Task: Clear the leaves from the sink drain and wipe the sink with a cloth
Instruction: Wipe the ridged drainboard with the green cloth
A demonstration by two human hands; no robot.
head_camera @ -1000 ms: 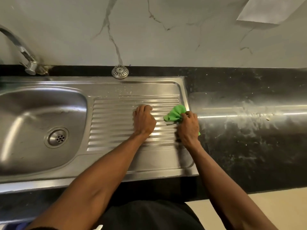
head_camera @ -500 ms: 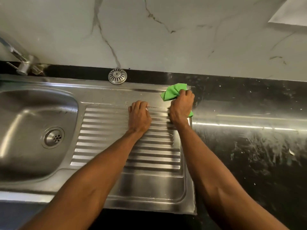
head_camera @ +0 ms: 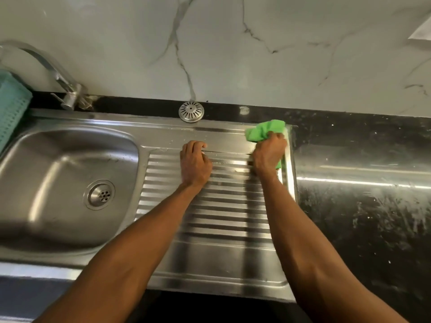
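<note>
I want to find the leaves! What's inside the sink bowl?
Inside the sink bowl only the round drain shows, with no leaves visible on it. Below the drain holes is hidden. The right hand wipes with the green cloth elsewhere.

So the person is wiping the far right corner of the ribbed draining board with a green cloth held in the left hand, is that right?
Not quite: the green cloth is in the right hand, as the head view shows. The left hand just rests on the ribbed draining board. The rest is right.
</note>
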